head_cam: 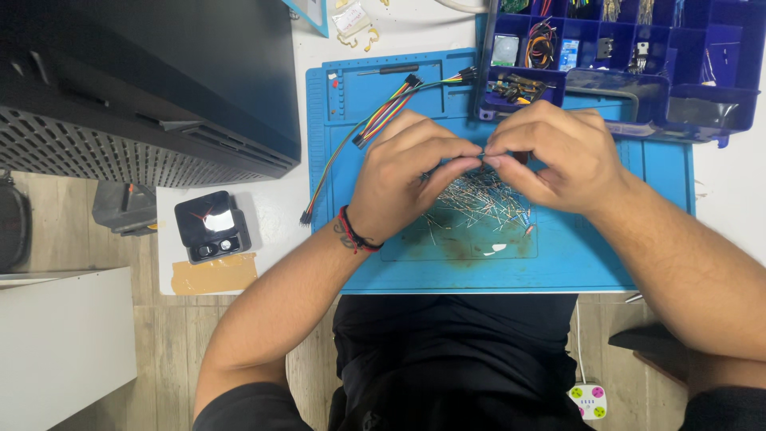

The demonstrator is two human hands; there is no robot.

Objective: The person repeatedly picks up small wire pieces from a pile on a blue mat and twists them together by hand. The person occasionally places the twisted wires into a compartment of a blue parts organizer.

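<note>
From the head view we see our left hand (407, 172) and right hand (550, 156) meeting fingertip to fingertip, both pinching one thin wire part (483, 154). Right beneath the pinch lies a heap of wire parts (479, 209) on the blue mat (590, 255). Just beyond it sits the blue parts box (702, 112); rainbow jumper wires (375, 120) trail leftward, a black box (211, 227) farther left.

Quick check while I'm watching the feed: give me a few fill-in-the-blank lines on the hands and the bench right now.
Both hands, left hand and right hand, pinch one small ____ between their fingertips.
The pile of loose components lies on a ____ work mat.
The left wrist wears a red and black ____.
The rainbow jumper wires lie nearest the ____ hand.

Missing: component; blue; bracelet; left
</note>
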